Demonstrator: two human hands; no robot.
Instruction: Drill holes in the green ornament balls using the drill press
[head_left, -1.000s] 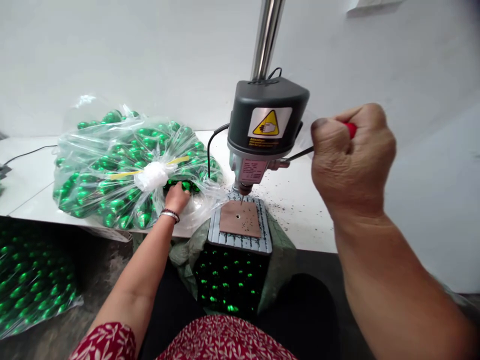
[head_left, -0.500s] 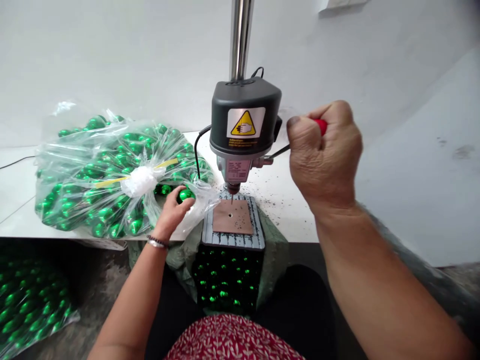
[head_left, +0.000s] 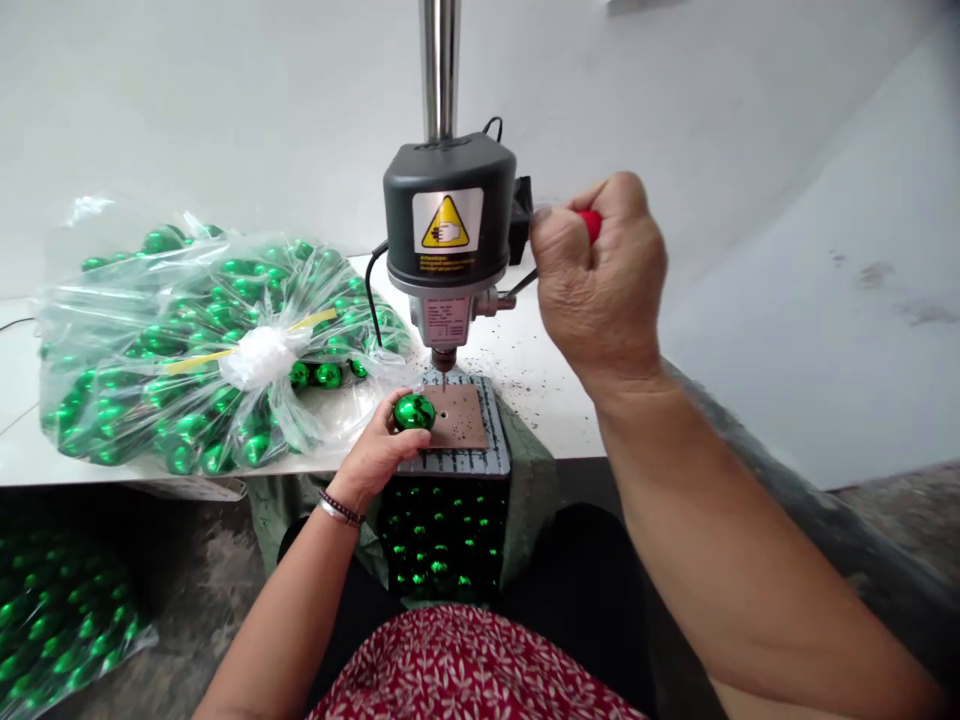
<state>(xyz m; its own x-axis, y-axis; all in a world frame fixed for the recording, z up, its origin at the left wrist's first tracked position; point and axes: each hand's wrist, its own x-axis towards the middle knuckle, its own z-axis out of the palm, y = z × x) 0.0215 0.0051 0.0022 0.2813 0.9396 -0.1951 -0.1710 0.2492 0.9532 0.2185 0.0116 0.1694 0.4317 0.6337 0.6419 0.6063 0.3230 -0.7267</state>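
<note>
Between the thumb and fingers of my left hand [head_left: 379, 445] is a shiny green ball [head_left: 415, 412]. It is just left of the hole in a brown square board [head_left: 461, 425], which lies on the drill press's grey slotted base [head_left: 493, 440]. My right hand [head_left: 604, 285] is wrapped around the red-knobbed feed lever [head_left: 592, 224] of the drill press [head_left: 450, 210]. The thin drill bit [head_left: 443, 382] points down above the board, apart from the ball.
A clear plastic bag [head_left: 259, 358] of green balls covers the white table's [head_left: 555, 400] left side. More balls fill a container [head_left: 442, 535] below the base and another bag [head_left: 60, 620] at lower left. Dark shavings lie around the base.
My left hand has carried the green ball from the bag's opening rightward to the brown board. My right hand stays on the lever. The whole view has shifted a little.
</note>
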